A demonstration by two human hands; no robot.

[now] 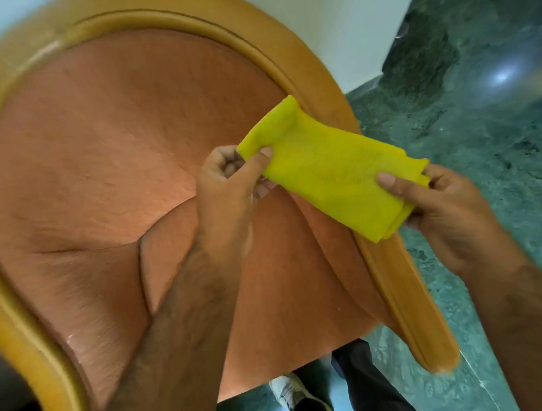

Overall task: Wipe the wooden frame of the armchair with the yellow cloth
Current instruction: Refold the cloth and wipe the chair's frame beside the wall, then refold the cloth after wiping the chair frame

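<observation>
- The left hand (230, 173) is curled into a loose fist, pinching one short end of the folded bright yellow cloth (330, 170) between its thumb and bent fingers.
- The right hand (445, 208) grips the opposite short end, thumb (397, 184) laid flat on the top face of the cloth and the other fingers wrapped beneath and behind the edge.
- The cloth spans the gap between both hands as a thick folded band, sloping from the upper left near the left hand down to the lower right at the right hand.
- The cloth is held above the right side of the curved, orange-tan wooden frame of the armchair (403, 292); whether it touches the wood cannot be told.
- The frame's grooved rim arcs over the top of the chair back and runs down under the cloth to a rounded end at the lower right.
- Inside the frame lies the armchair's terracotta-coloured upholstery (103, 151), creased where back and seat meet; the left forearm crosses over it.
- Beyond the chair's right side lies a dark green mottled stone floor (478, 116), with a white wall (348, 28) behind.
- Below the seat edge, the person's dark trouser leg (367, 389) and a pale shoe (292, 392) stand on the floor.
</observation>
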